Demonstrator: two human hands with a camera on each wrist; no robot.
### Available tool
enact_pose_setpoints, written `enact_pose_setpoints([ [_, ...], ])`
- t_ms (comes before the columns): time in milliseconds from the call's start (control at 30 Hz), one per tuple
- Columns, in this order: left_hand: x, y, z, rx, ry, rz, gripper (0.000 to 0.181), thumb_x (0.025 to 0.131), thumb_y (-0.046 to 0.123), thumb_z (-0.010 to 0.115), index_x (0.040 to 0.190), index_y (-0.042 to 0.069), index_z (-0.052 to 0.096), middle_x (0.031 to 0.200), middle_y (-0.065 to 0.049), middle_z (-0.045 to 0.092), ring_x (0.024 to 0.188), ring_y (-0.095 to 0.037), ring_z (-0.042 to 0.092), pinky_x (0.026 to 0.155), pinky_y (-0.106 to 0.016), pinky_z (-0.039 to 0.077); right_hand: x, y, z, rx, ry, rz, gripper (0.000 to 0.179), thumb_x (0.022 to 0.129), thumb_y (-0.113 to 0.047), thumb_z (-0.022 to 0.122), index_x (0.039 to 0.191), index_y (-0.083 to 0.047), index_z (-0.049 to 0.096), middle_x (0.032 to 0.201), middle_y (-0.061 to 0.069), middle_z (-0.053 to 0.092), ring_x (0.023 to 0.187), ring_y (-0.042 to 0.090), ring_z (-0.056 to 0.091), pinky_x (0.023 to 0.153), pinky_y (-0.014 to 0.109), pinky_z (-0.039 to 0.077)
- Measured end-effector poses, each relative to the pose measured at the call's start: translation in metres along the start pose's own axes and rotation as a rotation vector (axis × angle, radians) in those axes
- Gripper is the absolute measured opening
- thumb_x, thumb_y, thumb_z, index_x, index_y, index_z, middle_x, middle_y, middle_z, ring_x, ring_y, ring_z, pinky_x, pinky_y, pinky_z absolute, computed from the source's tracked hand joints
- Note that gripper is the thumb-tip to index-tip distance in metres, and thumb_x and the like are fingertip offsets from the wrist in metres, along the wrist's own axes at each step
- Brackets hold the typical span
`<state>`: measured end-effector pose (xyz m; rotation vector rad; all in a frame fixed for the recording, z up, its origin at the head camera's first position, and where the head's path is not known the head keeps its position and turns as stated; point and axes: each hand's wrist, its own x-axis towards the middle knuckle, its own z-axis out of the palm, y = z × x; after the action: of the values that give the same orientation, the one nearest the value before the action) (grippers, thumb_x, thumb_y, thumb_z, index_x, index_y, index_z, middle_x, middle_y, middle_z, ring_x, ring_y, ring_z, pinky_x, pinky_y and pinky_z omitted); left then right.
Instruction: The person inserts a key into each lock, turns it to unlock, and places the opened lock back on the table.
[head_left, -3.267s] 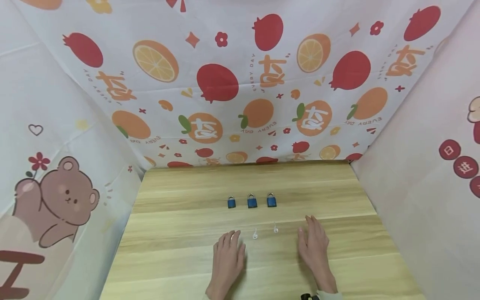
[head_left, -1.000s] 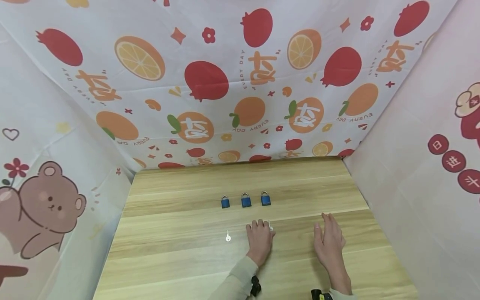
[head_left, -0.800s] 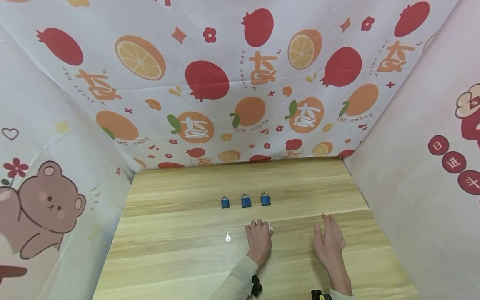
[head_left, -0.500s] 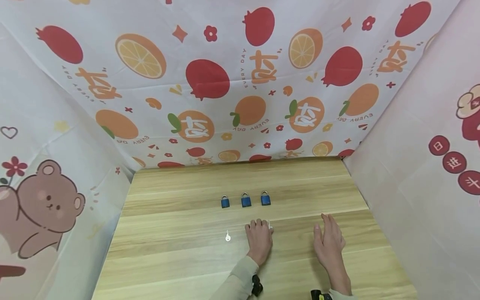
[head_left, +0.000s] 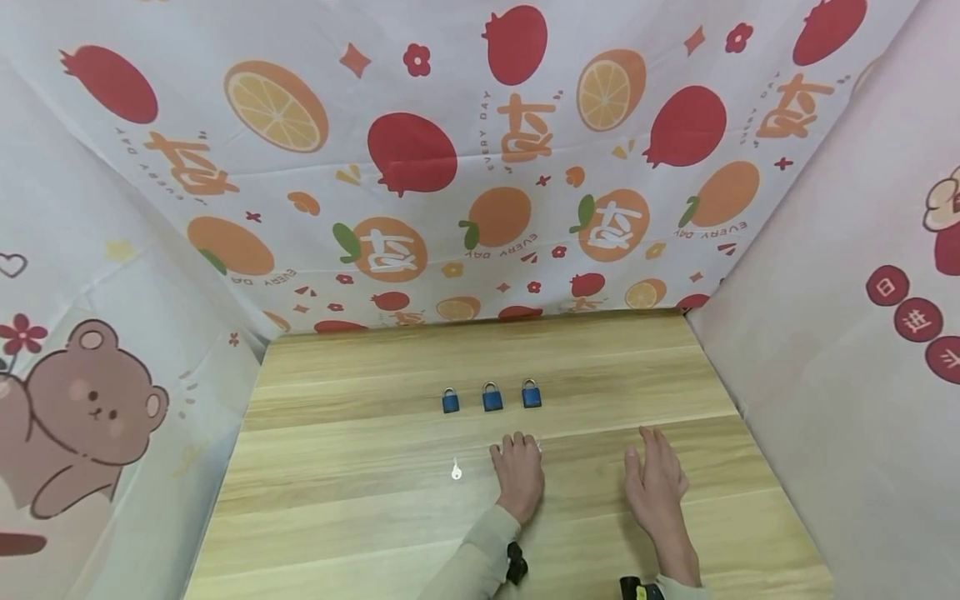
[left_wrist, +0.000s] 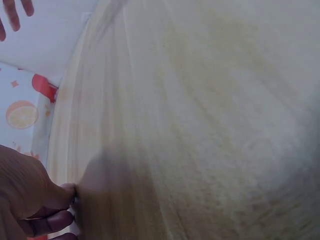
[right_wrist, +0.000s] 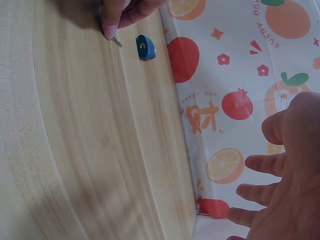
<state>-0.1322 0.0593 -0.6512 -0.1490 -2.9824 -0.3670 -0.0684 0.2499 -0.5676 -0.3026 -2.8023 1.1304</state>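
Note:
My left hand (head_left: 519, 477) pinches a small key between thumb and finger, low over the wooden table. In the right wrist view the shank of that key (right_wrist: 117, 42) pokes out past the thumb, while the rest is covered. Another silver key (head_left: 457, 469) lies flat to the left of this hand. Three blue padlocks stand in a row beyond the hand: left padlock (head_left: 450, 402), middle padlock (head_left: 492, 397) and right padlock (head_left: 531, 394), shackles pointing away. Off to the right, my right hand (head_left: 657, 483) has its fingers extended and holds nothing.
The light wooden table (head_left: 337, 467) meets a fruit-print cloth (head_left: 427, 242) at its back edge. White cloth walls stand at both sides, the left one bearing a bear print (head_left: 97, 417). Each wrist wears a dark camera mount.
Since the oldest frame, my left hand has moved right, uncovering the left key, and has taken hold of the right-hand key. Over the last second both hands stay nearly still; the view shifts slightly.

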Motion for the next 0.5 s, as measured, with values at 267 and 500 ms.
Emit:
enact_pose_setpoints([
  [267,0.0017,-0.0001,-0.0012,-0.009,-0.047,-0.028,0.016,0.091,0.023,0.075,0.098,0.008,0.073,0.091,-0.006,0.069,0.084,-0.023,0.058,0.081,-0.046,0.044,-0.0002,0.0024,0.0009,-0.017,-0.021,0.022,0.052,0.109,-0.024,0.037,0.153,0.003,0.031,0.162,0.034,0.019,0.149,0.056,0.014,0.108,0.075,0.011],
  [500,0.0052,0.0007,-0.0024,-0.011,-0.041,-0.021,0.011,0.091,0.019,0.075,0.093,0.009,0.074,0.090,-0.006,0.068,0.080,-0.022,0.057,0.076,-0.043,0.044,0.0011,0.0030,0.0021,0.000,-0.027,0.013,0.052,0.109,-0.023,0.037,0.153,0.004,0.031,0.162,0.034,0.018,0.149,0.056,0.012,0.108,0.072,0.008],
])
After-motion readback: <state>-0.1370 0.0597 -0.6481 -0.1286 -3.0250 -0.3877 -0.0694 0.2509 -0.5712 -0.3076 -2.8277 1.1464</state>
